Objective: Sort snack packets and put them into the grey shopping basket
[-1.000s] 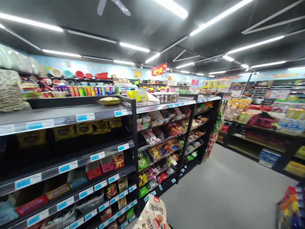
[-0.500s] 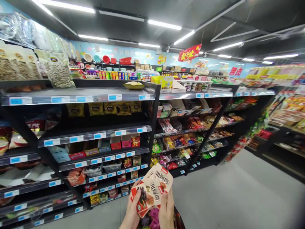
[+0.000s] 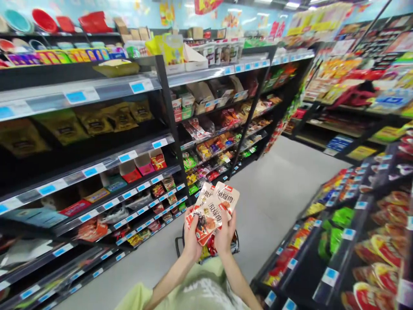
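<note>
I stand in a shop aisle and hold a fan of several snack packets, beige and red with printed characters, in front of my chest. My left hand grips the packets from the left, fingers curled round their lower edge. My right hand grips them from the right, thumb on the front. Below my hands sits a black basket with colourful packets inside, mostly hidden by my arms.
Black shelving with blue price tags and packaged snacks runs along the left. More snack shelves stand close on the right. A grey floor aisle runs ahead between them. Coloured bowls line the far top shelf.
The view has tilted down and swung right. The packets and both hands have risen further into view, and my forearms and the basket now show.
</note>
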A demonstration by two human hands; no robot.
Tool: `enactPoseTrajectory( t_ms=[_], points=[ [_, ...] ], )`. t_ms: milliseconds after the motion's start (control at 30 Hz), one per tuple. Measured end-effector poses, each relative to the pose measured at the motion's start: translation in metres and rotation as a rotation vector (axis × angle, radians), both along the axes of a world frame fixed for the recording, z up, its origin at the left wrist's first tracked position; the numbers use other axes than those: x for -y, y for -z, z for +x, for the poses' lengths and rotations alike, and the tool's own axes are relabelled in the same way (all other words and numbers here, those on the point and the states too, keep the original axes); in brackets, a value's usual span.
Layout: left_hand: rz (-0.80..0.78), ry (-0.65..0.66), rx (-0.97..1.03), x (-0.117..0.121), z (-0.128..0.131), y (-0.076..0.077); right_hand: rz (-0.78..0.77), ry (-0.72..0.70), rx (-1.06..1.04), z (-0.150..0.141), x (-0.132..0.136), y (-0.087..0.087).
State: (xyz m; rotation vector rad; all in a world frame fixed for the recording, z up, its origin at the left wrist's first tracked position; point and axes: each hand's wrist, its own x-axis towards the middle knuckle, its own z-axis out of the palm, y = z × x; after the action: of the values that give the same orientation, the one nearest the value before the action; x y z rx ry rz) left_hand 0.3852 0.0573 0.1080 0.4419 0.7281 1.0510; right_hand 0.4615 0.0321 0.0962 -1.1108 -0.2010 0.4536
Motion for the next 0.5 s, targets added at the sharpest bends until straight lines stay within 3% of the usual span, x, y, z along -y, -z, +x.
enactPoseTrajectory(
  t_ms=[200,367,500],
  points=[
    [0.002,0.025,0.036,0.006,-0.001,-0.003,0.109,0.049,-0.223,-0.005,0.005,0.002],
    [-0.009,-0.008,0.031,0.01,0.004,-0.006,0.084,0.075,-0.045,-0.008,0.009,-0.007],
    [0.101,-0.04,-0.01,0.014,0.009,-0.002,0.003,0.064,0.074,-0.007,0.013,-0.01]
  ],
)
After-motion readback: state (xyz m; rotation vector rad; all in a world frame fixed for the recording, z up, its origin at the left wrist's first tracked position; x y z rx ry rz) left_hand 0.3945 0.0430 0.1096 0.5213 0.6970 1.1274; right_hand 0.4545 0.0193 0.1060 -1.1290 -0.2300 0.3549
